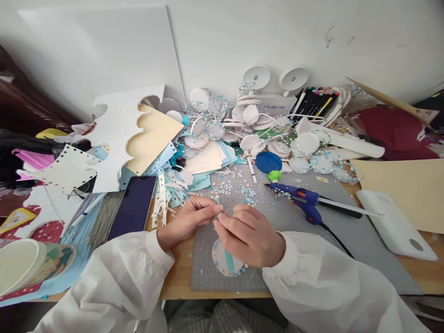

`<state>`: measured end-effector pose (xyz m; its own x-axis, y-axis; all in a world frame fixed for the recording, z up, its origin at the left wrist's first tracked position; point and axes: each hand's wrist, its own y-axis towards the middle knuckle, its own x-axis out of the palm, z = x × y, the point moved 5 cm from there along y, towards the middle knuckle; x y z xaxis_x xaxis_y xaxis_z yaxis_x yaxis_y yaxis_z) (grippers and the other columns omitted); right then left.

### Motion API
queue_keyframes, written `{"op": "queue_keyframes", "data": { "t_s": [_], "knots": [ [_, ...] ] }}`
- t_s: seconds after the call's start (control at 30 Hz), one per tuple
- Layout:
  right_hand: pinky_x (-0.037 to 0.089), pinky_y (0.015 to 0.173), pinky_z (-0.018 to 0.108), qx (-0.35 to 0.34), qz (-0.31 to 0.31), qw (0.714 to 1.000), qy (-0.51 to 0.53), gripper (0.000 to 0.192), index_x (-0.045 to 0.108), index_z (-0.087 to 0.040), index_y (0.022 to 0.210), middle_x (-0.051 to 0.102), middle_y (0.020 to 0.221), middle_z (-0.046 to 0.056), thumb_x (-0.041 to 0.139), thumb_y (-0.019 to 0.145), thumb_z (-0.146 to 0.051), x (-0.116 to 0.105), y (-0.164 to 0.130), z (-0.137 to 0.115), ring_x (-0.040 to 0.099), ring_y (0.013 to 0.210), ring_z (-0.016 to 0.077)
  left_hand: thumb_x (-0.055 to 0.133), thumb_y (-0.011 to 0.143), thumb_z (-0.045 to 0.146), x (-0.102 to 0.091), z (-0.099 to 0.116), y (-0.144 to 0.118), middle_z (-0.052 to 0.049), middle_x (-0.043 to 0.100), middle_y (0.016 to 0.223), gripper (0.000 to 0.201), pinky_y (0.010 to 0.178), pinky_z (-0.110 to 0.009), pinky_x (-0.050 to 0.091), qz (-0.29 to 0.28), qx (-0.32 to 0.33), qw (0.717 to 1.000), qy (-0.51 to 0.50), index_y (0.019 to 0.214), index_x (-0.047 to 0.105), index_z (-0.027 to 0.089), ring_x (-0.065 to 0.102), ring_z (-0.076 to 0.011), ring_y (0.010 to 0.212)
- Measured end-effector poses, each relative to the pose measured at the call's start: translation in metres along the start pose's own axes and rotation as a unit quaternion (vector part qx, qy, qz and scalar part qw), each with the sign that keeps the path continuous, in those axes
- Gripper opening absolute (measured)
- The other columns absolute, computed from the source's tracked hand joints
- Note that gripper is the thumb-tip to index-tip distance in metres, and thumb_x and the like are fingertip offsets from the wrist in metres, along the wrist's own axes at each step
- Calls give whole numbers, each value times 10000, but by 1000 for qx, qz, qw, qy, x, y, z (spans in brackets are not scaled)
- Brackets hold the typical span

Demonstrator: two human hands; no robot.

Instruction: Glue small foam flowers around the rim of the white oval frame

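My left hand (204, 210) and my right hand (244, 233) meet over the grey cutting mat (204, 273). Both have their fingertips pinched on a narrow light-green paper strip (230, 261). One end pokes up above the left thumb, and its lower part hangs below the right fingers. Under my right hand lies a round white disc (218, 259) edged with small blue and yellow bits, partly covered by that hand. Just beyond my fingers, small confetti pieces (248, 193) are scattered on the mat.
A blue glue gun (305, 199) with its cord lies to the right, beside a white device (395, 226). At left are a phone (133, 206), stiff wires (109, 215) and a paper cup (34, 263). White discs (249, 141), a blue lid (268, 162) and paper sheets (204, 157) crowd the back.
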<state>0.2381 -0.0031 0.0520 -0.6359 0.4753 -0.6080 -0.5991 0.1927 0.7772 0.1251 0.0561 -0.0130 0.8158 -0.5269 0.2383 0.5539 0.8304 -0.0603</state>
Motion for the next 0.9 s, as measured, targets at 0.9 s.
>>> {"op": "queue_keyframes", "data": {
  "t_s": [0.9],
  "knots": [
    [454,715,462,486,-160,839,-188,200,509,-159,936,567,827,134,460,808,-305,-62,-162,88,555,838,323,559,782,360,-4,12,5,19,386,514,362,499,-231,277,68,-25,987,143,500,473,150,336,-101,533]
  ]
}}
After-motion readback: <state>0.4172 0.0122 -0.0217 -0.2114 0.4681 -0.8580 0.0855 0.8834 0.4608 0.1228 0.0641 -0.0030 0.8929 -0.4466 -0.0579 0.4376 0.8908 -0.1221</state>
